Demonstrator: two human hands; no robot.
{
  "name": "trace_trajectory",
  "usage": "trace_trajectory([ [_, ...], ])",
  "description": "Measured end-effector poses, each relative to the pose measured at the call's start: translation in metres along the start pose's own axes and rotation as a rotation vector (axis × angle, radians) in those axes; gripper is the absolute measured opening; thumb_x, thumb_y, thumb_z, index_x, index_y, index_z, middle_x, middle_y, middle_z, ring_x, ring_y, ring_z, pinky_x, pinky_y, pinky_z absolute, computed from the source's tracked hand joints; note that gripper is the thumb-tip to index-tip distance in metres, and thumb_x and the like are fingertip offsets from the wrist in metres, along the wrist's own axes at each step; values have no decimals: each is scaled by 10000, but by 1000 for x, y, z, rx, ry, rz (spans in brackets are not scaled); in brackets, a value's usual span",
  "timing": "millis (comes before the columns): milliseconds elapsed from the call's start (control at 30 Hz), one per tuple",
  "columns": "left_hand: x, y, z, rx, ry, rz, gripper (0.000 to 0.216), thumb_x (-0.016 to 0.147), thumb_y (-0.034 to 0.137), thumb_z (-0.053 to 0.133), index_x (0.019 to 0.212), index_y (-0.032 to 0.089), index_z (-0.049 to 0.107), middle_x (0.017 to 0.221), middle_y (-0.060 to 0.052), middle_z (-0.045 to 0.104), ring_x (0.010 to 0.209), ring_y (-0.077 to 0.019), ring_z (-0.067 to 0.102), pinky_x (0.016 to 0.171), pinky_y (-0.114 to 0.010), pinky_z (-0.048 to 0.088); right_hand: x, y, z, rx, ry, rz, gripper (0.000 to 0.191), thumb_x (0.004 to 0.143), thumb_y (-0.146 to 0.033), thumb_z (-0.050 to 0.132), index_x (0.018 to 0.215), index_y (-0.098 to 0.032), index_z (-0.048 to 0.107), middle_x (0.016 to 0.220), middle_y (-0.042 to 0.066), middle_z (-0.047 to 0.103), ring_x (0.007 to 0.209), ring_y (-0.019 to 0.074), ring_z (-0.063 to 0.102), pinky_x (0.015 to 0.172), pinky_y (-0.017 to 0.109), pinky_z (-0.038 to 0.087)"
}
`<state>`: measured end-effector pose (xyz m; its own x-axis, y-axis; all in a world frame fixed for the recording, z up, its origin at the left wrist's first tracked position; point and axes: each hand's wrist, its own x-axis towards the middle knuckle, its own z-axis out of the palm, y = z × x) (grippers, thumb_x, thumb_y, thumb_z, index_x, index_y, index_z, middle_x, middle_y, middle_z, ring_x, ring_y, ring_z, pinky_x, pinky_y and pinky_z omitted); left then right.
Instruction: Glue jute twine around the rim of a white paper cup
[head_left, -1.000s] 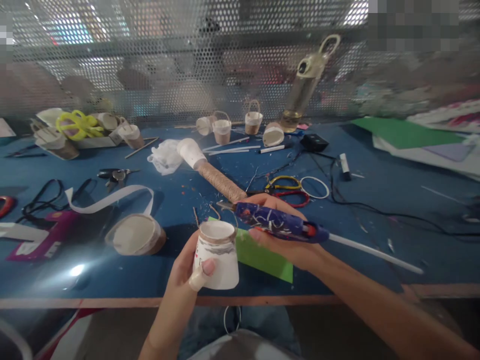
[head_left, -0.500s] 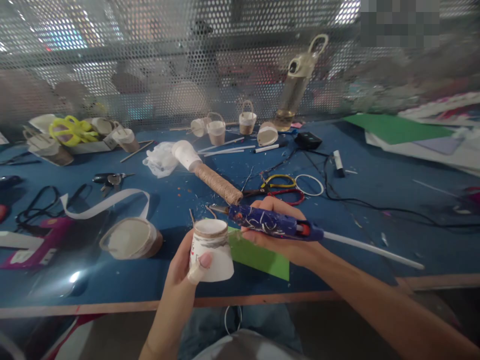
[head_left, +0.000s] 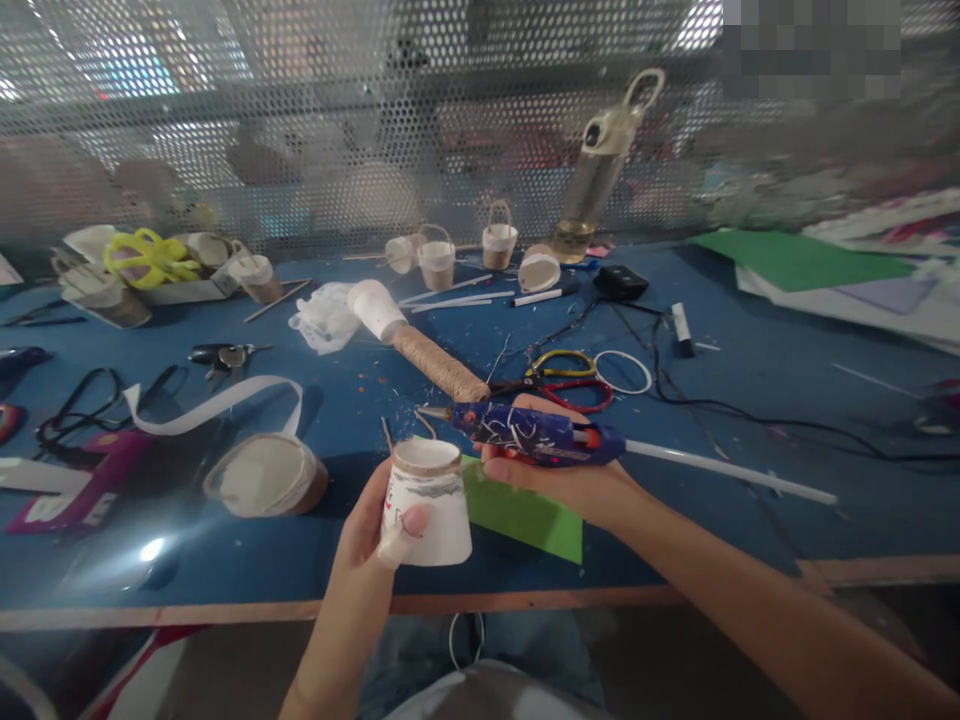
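A white paper cup (head_left: 442, 525) is held over the near part of the blue table (head_left: 285, 565) by the left hand (head_left: 369, 530), thumb pressed to its front; the other fingers are partly hidden. Its narrow end is turned up, its long axis nearly upright. A blue glue gun (head_left: 534, 435) is clasped in the right hand (head_left: 574, 485), nozzle (head_left: 436, 412) pointed left near the cup's top, its long axis laid crosswise and extended rightward by a white glue stick (head_left: 735, 473).
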<state>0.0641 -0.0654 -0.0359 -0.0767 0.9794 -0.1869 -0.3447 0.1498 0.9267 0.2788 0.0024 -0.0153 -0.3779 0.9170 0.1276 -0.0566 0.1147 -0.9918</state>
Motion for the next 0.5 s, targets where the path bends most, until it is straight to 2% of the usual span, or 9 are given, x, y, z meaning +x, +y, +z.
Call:
trace_trajectory([
  [100, 0, 0, 0, -1, -12, -9, 573, 744, 492, 913, 1243, 238, 792, 1176, -105, 837, 1142, -356, 748, 958, -394, 576, 1, -1, 2, 19, -15, 44, 237, 794, -316, 895, 852, -224, 685, 780, -34, 708, 642, 119, 636, 615, 270, 557],
  [300, -1, 2, 1, -6, -42, -7, 572, 742, 504, 917, 1236, 241, 801, 1154, -105, 843, 1125, -358, 758, 964, -401, 584, 1, -1, 2, 28, -8, 61, 227, 788, -286, 897, 856, -225, 690, 800, -23, 702, 727, 142, 670, 642, 272, 553],
  [500, -1, 2, 2, -13, -85, 3, 562, 744, 525, 912, 1226, 256, 808, 1159, -102, 843, 1118, -358, 762, 969, -396, 585, 3, -1, 4, 109, -19, 90, 237, 752, -234, 917, 825, -222, 692, 773, -32, 689, 637, 116, 612, 607, 267, 544],
])
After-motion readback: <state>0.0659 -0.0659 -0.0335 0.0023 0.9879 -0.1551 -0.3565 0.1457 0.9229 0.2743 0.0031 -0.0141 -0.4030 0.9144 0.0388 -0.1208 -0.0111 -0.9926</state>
